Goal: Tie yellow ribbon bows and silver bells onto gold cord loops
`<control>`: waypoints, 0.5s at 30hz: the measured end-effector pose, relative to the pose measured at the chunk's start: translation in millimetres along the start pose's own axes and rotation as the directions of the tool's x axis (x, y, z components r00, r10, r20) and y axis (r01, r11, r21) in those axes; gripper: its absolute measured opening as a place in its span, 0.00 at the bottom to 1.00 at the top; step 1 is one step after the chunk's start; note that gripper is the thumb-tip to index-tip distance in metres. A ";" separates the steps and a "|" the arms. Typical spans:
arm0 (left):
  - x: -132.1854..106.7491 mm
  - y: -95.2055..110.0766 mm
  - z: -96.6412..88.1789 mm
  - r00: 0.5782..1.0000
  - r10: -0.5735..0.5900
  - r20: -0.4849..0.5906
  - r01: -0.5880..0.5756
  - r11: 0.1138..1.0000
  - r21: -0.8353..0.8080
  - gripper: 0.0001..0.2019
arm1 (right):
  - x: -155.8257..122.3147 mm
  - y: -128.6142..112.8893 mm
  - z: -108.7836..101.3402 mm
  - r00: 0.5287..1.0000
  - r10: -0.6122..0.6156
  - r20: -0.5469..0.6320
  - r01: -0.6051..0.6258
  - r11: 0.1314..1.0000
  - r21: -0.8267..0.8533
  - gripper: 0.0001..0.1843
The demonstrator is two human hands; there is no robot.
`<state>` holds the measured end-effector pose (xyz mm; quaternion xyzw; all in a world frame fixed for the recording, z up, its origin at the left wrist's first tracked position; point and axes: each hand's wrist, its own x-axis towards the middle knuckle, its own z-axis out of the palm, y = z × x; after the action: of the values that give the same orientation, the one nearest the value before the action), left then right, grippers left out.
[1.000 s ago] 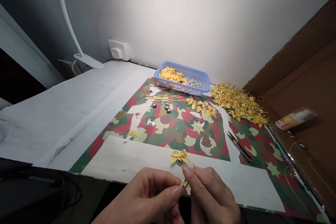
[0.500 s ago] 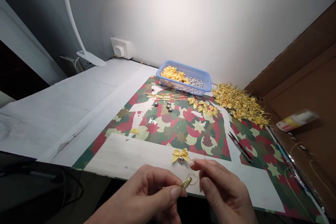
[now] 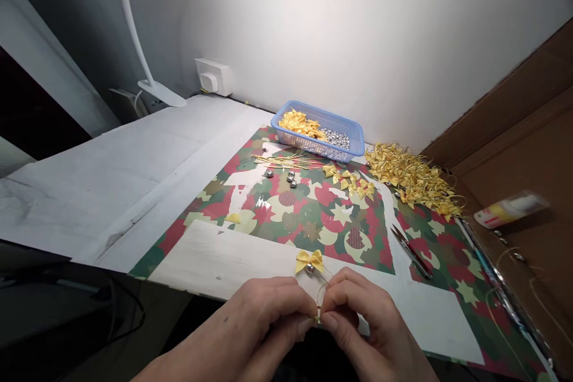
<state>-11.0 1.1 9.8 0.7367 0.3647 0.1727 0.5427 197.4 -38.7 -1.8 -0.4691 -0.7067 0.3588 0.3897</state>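
Observation:
In the head view, a yellow ribbon bow (image 3: pixel 303 259) with a small silver bell (image 3: pixel 310 268) at its middle lies on the white strip near the table's front edge. Pale thread (image 3: pixel 320 291) runs from it down between my hands. My left hand (image 3: pixel 273 316) is closed, pinching a small folded gold cord (image 3: pixel 317 319), mostly covered by the fingers. Pressed up close beside it, my right hand (image 3: pixel 364 313) is closed too, thumb and forefinger pinching the thread at the cord. Exactly how thread and cord meet is hidden by the fingertips.
A blue basket (image 3: pixel 289 137) of yellow bows and silver bells stands by the wall. Gold cords (image 3: pixel 286 161), loose bells (image 3: pixel 290 176) and several bows (image 3: pixel 351 182) lie before it. At right are a bow pile (image 3: pixel 412 179), scissors (image 3: pixel 412 253) and a bottle (image 3: pixel 510 210).
My right hand has moved left and closed at my left fingertips, where the folded gold cord showed plainly before. The view has shifted slightly; the bow stays on the white strip.

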 end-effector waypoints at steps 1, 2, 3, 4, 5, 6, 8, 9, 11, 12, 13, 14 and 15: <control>0.0 -0.4 -0.2 1.000 -0.011 -0.013 0.011 1.000 -0.010 0.10 | -1.0 0.9 0.4 1.000 0.002 -0.002 -0.002 1.000 -0.009 0.10; 0.0 -0.3 -0.5 0.999 -0.028 -0.028 0.027 0.999 -0.024 0.08 | -2.0 1.7 0.6 1.000 0.002 -0.001 -0.002 1.000 -0.021 0.10; 0.2 0.3 -1.0 0.998 -0.049 -0.040 0.047 0.998 -0.044 0.07 | -3.2 2.3 0.7 1.000 0.005 0.009 -0.005 0.999 -0.035 0.10; 0.7 1.5 -1.4 0.996 -0.072 -0.051 0.068 0.995 -0.066 0.06 | -4.3 2.9 0.7 1.000 0.009 0.022 -0.008 0.999 -0.047 0.09; 1.6 3.2 -1.8 0.994 -0.094 -0.052 0.089 0.992 -0.089 0.06 | -5.4 3.4 0.7 0.999 0.016 0.031 -0.015 0.998 -0.056 0.09; 2.8 5.4 -2.1 0.993 -0.110 -0.038 0.106 0.989 -0.101 0.06 | -6.3 3.8 0.7 0.999 0.023 0.033 -0.021 0.998 -0.063 0.09; 6.3 10.1 -2.2 0.991 -0.135 -0.002 0.135 0.987 -0.085 0.06 | -7.8 4.7 0.9 0.999 0.035 0.023 -0.033 0.996 -0.078 0.08; 8.4 12.0 -2.1 0.989 -0.147 0.014 0.148 0.987 -0.069 0.08 | -8.2 5.2 1.1 0.999 0.036 0.021 -0.034 0.996 -0.086 0.08; 12.8 14.1 -1.6 0.985 -0.167 0.033 0.169 0.984 -0.057 0.11 | -8.8 6.3 1.6 0.999 0.030 0.016 -0.029 0.994 -0.105 0.08; 14.8 14.1 -1.4 0.984 -0.174 0.043 0.177 0.982 -0.067 0.11 | -8.9 7.0 1.9 1.000 0.023 0.015 -0.021 0.993 -0.114 0.08; 16.6 13.7 -1.2 0.982 -0.179 0.053 0.183 0.979 -0.084 0.11 | -9.0 7.8 2.1 1.000 0.015 0.015 -0.013 0.993 -0.121 0.08; 18.1 13.1 -1.0 0.982 -0.178 0.063 0.184 0.978 -0.100 0.11 | -9.1 8.6 2.4 1.000 0.010 0.014 -0.008 0.992 -0.128 0.08; 19.3 12.4 -0.8 0.982 -0.174 0.068 0.180 0.977 -0.113 0.11 | -9.2 9.6 2.7 1.000 0.007 0.016 -0.004 0.991 -0.133 0.08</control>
<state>5.8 13.9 18.8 0.6724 0.4022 0.1238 0.6090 201.1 -44.8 -13.3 -0.4931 -0.7309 0.3157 0.3508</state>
